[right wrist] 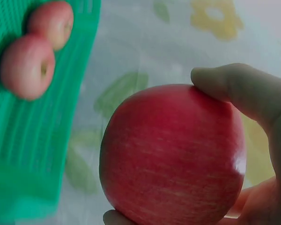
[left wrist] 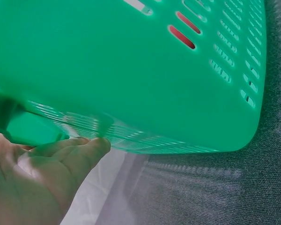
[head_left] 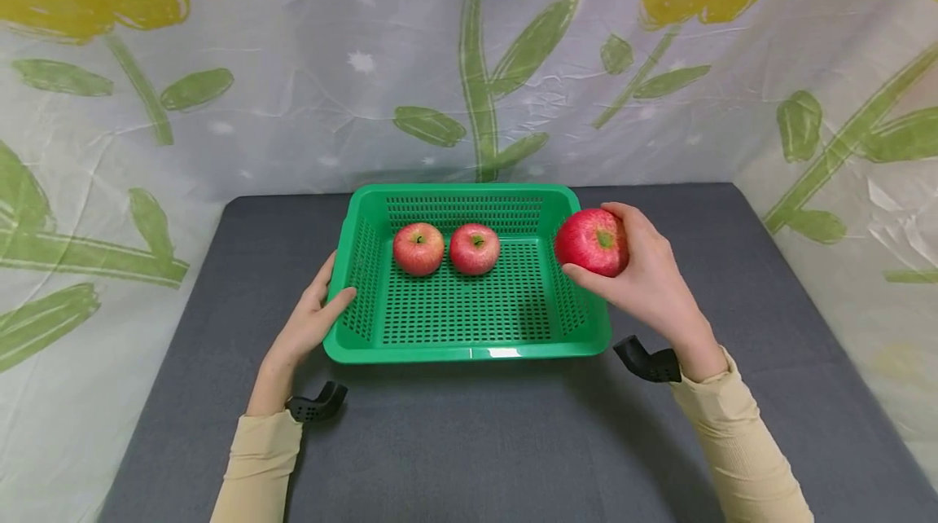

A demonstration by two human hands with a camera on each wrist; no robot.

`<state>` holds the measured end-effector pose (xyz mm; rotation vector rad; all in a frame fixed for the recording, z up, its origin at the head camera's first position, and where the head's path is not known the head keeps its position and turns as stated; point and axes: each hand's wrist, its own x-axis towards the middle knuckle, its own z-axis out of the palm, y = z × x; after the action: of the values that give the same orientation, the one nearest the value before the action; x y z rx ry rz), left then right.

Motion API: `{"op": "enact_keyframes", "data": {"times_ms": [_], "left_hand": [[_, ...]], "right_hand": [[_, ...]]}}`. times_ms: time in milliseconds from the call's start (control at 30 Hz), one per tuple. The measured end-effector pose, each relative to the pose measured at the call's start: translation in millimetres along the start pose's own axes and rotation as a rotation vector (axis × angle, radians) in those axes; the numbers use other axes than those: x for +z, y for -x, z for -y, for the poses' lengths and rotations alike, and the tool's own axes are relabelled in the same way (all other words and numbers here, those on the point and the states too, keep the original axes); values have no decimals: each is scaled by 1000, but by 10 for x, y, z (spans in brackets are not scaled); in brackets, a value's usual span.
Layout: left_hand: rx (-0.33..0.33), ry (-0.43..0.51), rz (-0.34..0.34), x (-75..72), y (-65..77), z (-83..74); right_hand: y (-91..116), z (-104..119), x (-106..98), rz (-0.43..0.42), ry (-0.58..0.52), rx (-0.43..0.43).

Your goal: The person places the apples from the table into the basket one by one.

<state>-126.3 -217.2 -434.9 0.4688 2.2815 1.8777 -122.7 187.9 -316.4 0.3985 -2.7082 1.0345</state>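
Note:
A green plastic basket (head_left: 469,353) with slotted walls stands on the dark table. Inside it, towards the back left, two red apples (head_left: 418,249) (right wrist: 28,66) sit side by side. My right hand (head_left: 645,279) grips a larger, deep red apple (head_left: 590,243) between thumb and fingers, raised over the basket's right rim. In the right wrist view this apple fills the middle, and part of the fingers is hidden behind it. At the basket's left side, my left hand (head_left: 308,319) holds the rim, thumb over the top and fingers along the outer wall.
The table (head_left: 469,441) has a dark grey cloth over it. A pale sheet (head_left: 308,99) printed with yellow flowers and green leaves hangs behind the table and along both sides. Each wrist carries a black band with a curved mount (head_left: 648,360).

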Motion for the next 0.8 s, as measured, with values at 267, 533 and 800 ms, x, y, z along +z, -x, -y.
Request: {"op": "enact_keyframes", "data": {"times_ms": [267, 533, 800], "left_hand": [[7, 4, 5, -7, -5, 11], [-12, 11, 5, 38, 8, -143], [-13, 7, 3, 59, 30, -270]], "right_hand": [[-340, 234, 457, 262, -49, -158], [-497, 393, 921, 495, -74, -230], [-617, 485, 1268, 699, -7, -359]]}}
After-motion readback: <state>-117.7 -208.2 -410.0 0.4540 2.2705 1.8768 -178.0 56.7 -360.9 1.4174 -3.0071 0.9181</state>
